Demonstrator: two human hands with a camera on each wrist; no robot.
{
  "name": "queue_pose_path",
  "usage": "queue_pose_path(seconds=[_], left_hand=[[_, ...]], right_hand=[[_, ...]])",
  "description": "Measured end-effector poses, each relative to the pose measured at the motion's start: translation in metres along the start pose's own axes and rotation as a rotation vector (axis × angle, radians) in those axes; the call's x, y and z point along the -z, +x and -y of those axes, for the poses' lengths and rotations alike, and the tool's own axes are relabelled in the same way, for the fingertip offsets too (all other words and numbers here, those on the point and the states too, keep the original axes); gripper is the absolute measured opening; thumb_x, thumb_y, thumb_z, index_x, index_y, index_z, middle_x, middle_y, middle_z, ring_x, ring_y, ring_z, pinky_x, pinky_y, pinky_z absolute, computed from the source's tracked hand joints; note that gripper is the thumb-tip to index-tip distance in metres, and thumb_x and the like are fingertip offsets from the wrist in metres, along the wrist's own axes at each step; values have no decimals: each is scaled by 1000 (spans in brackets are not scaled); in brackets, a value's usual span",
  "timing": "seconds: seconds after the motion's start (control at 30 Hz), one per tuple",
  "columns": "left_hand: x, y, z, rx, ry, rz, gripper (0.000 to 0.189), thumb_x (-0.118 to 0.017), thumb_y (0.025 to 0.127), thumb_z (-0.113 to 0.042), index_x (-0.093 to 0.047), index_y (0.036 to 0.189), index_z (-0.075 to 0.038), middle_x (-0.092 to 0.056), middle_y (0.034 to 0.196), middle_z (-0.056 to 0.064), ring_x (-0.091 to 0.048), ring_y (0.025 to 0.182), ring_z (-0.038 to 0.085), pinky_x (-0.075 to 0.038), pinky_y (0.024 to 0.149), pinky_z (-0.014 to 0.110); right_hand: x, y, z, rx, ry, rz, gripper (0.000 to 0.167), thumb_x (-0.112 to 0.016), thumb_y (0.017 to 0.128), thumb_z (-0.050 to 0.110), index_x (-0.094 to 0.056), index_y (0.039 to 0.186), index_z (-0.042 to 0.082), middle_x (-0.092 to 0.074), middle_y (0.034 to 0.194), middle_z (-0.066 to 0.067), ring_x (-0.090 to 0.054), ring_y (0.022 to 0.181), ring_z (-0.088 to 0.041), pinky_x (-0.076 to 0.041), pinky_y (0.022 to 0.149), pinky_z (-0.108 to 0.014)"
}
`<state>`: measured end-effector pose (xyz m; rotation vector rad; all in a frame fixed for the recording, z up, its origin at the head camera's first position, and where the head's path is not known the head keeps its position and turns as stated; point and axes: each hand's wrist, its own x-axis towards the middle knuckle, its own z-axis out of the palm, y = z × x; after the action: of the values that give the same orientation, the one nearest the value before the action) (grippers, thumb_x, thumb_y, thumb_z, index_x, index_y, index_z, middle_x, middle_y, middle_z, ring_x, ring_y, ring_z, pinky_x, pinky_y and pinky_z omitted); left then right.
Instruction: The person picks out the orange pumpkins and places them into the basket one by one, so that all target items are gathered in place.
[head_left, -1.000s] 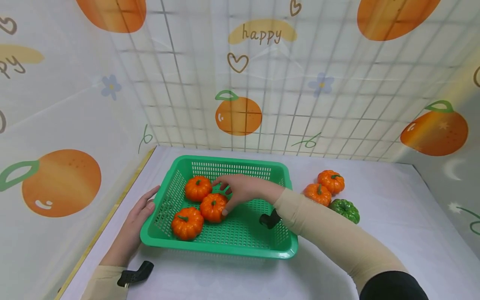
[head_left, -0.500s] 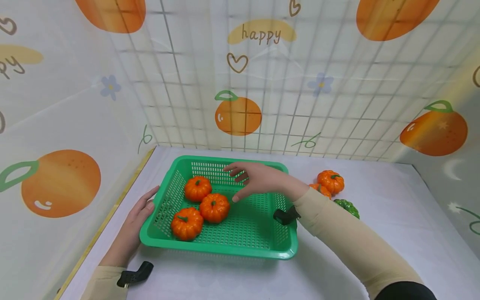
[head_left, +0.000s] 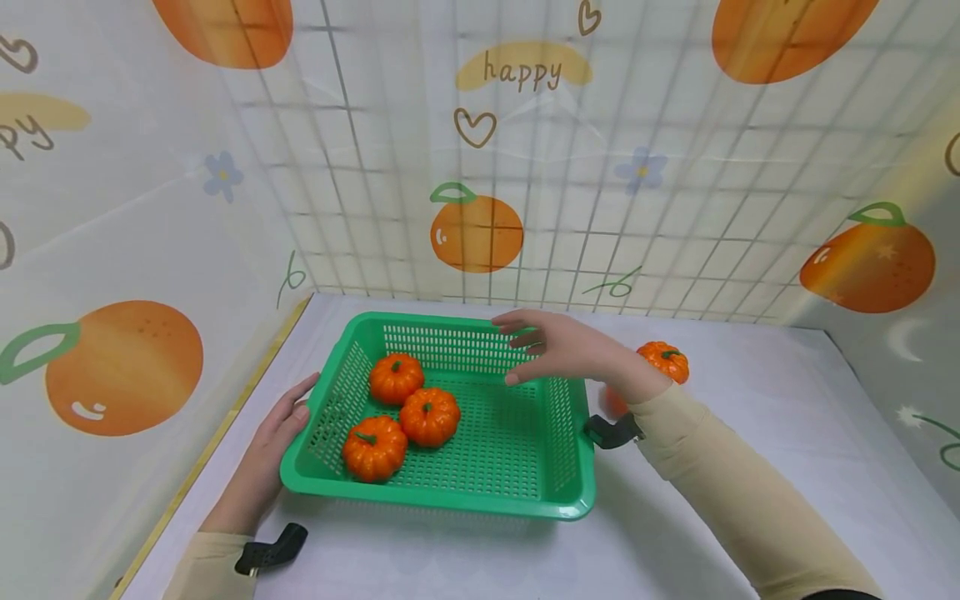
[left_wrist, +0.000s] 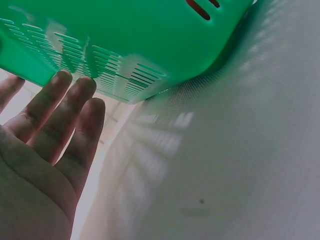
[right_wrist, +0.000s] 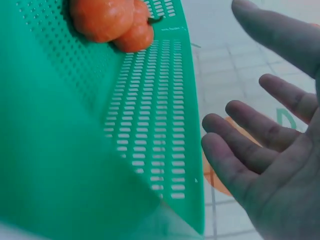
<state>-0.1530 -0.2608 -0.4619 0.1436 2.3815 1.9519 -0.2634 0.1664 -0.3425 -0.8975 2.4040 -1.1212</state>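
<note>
Three orange pumpkins [head_left: 429, 418] sit in the green basket [head_left: 442, 500], at ten o'clock, eight o'clock and near its centre. At nine o'clock the left hand [head_left: 272, 442] touches its outer side, fingers extended. Toward one o'clock hovers the right hand [head_left: 558, 346], fingers parted, loosely bent, holding nothing.

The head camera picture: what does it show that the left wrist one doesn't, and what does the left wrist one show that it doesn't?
Only the head view shows the right hand, the word "happy" on the wall, and three whole orange pumpkins inside the green basket.

Only the left wrist view shows the palm side of the left hand, and a bit of orange peeking through a slot.

Both show the basket, the left hand and the white tabletop.
</note>
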Motion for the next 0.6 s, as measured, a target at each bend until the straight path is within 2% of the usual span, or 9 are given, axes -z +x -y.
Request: queue_pose_path(seconds=[0.27, 0.53, 0.6], left_hand=[[0, 1, 1, 2, 3, -5, 50, -36, 107, -44, -28, 156, -36, -40, 148, 11, -56, 119, 19, -51, 88, 29], [0, 1, 1, -4, 12, -3, 50, -35, 107, -44, -27, 156, -35, -40, 148, 12, -56, 118, 19, -51, 88, 29], [0, 1, 1, -2, 10, -6, 50, -36, 107, -44, -28, 156, -35, -41, 148, 12, -56, 118, 19, -51, 88, 29]], right_hand=[[21, -26, -6, -72, 43, -82, 82, -86, 75, 43, -45, 145, 35, -48, 145, 6, -52, 127, -25, -44, 101, -45], [39, -47, -21, -142, 28, -165, 80, -85, 76, 45, -45, 144, 33, -49, 142, 6, -51, 128, -22, -43, 102, -46], [42, -51, -26, -153, 43, -188, 79, -86, 76, 41, -46, 144, 34, -49, 141, 6, -51, 128, -22, -44, 102, -45]])
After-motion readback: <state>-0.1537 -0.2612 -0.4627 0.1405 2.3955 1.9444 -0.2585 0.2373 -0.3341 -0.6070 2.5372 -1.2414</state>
